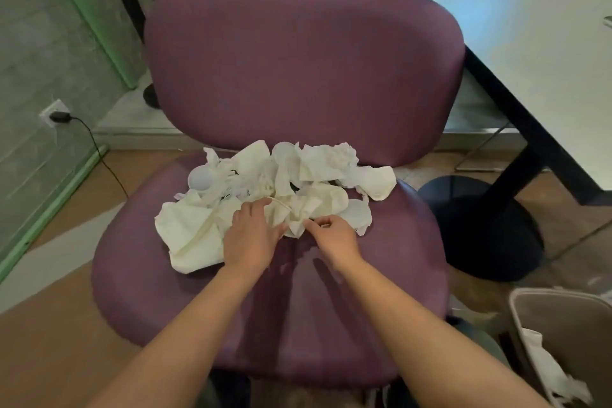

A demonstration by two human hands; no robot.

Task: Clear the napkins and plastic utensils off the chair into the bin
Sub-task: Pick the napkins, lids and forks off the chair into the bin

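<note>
Head view, looking down on a purple chair [298, 291] with a padded seat and backrest. A heap of crumpled white napkins [281, 189] lies across the rear half of the seat, spreading from the left edge region toward the right, with its back edge touching the foot of the backrest. Mixed into the heap are white plastic utensils: a spoon [202, 178] with a round bowl shows at the rear left of the pile; other pieces are too tangled among the paper to tell apart. The front half of the seat carries only the shadows of the two forearms.

The left hand [250, 237] lies on the front edge of the heap near the seat's middle, fingers bent over the paper and gathering a fold of napkin; how firmly it grasps cannot be told. The right hand [332, 235] is just beside it, fingers curled and pinching a crumpled napkin edge between thumb and fingertips. The two hands are near each other but apart.

A beige bin [563, 318] stands on the floor beyond the front right corner of the seat, with white paper [546, 368] inside it. A white table [546, 69] on a black pedestal base [480, 228] stands to the right of the chair. On the left wall, a black plug [59, 116] sits in a socket, its cord trailing down.
</note>
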